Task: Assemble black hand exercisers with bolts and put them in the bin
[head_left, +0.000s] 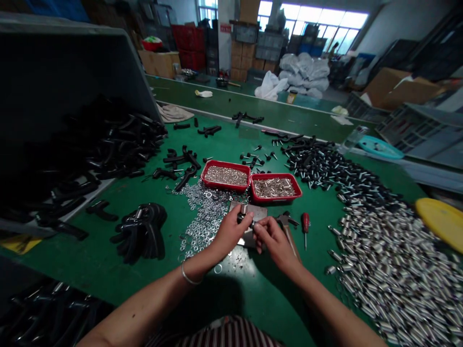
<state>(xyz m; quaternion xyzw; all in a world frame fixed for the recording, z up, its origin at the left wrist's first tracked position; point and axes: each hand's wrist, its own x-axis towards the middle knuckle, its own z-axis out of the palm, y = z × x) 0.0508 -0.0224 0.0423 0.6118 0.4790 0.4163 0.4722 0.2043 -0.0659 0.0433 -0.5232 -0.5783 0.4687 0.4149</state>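
Above a small metal plate (pixel 259 212), my left hand (pixel 233 229) is closed around a black part, mostly covered by the fingers. A ribbed silver piece like a spring (pixel 244 209) stands up from that part. My right hand (pixel 273 238) is pinched close beside it, at the part's right end. What exactly lies between the right fingertips is too small and dark to make out. Just beyond the hands are two red trays, one of tiny metal rings (pixel 226 185) and one of small metal pins (pixel 277 198).
Loose washers (pixel 204 224) spread left of the plate. A hammer (pixel 289 233) and a red screwdriver (pixel 306 224) lie to the right. Farther right are heaps of silver springs (pixel 383 260) and black-headed bolts (pixel 318 161). Black handles (pixel 142 233) lie stacked at left, near a large bin (pixel 141 62).
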